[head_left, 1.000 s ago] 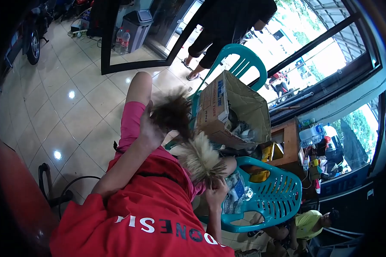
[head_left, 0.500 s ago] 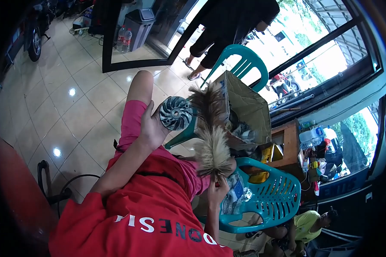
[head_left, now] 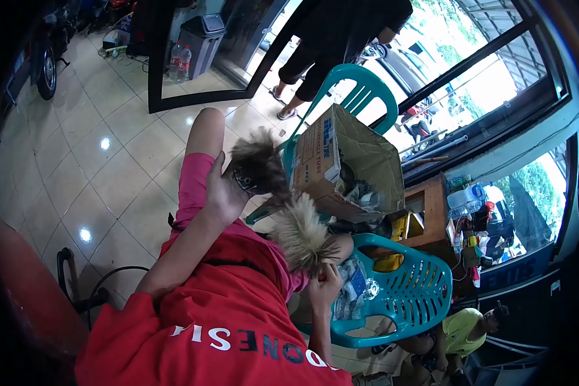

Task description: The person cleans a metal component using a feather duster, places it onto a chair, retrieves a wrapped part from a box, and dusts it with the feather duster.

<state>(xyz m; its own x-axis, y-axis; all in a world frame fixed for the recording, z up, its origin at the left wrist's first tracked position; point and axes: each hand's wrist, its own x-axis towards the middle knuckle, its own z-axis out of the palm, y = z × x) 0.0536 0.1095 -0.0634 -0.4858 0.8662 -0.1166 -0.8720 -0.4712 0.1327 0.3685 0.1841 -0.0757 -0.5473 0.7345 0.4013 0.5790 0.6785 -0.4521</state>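
Swung across toward the person's left since half a second ago, the duster (head_left: 297,222) now lies over the finned disc (head_left: 246,183), whose face showed fully then and is mostly hidden now. Soft, shaggy tufts make up the duster: dark brown and ragged at the far end, pale cream and fuller nearer the handle. Its middle bends where brown meets cream. Hard and round, the grey disc shows only a dark strip of its vaned face beneath the brown tufts.

The left hand (head_left: 226,198) is cupped around the disc's edge, thumb raised alongside, holding it near the left knee much as before. Closed fingers of the right hand (head_left: 325,286) clamp the duster's handle, beside a moulded teal plastic chair (head_left: 412,296) with slotted openings. Crinkled clear packaging (head_left: 345,302) lies on its seat; beyond the duster stands a creased cardboard box (head_left: 314,157), its top open.
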